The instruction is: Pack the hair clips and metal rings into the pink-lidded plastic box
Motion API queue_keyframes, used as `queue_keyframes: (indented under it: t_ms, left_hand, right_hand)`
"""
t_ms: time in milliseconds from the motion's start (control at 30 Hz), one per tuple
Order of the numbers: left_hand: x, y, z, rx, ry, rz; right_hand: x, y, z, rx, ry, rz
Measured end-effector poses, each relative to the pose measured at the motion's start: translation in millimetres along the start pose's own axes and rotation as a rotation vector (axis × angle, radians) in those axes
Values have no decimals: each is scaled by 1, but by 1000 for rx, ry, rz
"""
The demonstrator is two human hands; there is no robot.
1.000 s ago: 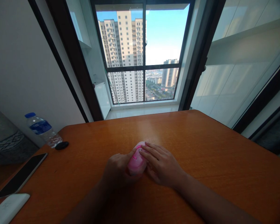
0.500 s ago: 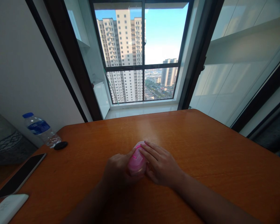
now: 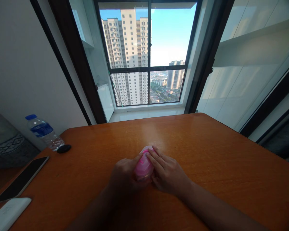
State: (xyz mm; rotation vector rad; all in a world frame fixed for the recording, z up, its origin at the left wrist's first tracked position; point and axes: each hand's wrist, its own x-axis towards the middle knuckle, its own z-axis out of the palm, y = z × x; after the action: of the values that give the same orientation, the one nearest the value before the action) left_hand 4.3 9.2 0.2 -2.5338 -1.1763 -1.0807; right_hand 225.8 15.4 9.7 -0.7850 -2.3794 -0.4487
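A rounded container with a translucent pink top and a clearer lower part is between my two hands near the middle of the table. My left hand wraps its left side, with the thumb reaching up onto the pink top. From the right, my right hand lays its fingers together over the top, and its thumb sits low against the side. What is inside the container cannot be made out. Shadow hides most of my left fingers.
The brown wooden table spreads out ahead. Along its left side are a water bottle with a blue cap, a black oval object, a dark-screened phone or tablet and a white slab-like device. A window stands beyond.
The view has shifted slightly, so everything appears a little farther right. Both hands keep nearly the same hold on the pink container.
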Motion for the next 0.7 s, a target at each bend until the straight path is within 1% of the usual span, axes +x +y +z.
queue_keyframes:
  t_ms: [467, 600, 700]
  left_hand:
    - [-1, -1, 1, -15, -16, -9]
    - [0, -3, 0, -10, -7, -4]
    - [0, -6, 0, -10, -1, -13]
  right_hand:
    - [1, -2, 0, -6, 5, 2]
    - [6, 5, -6, 69, -15, -13]
    - [9, 14, -12, 175, -77, -18]
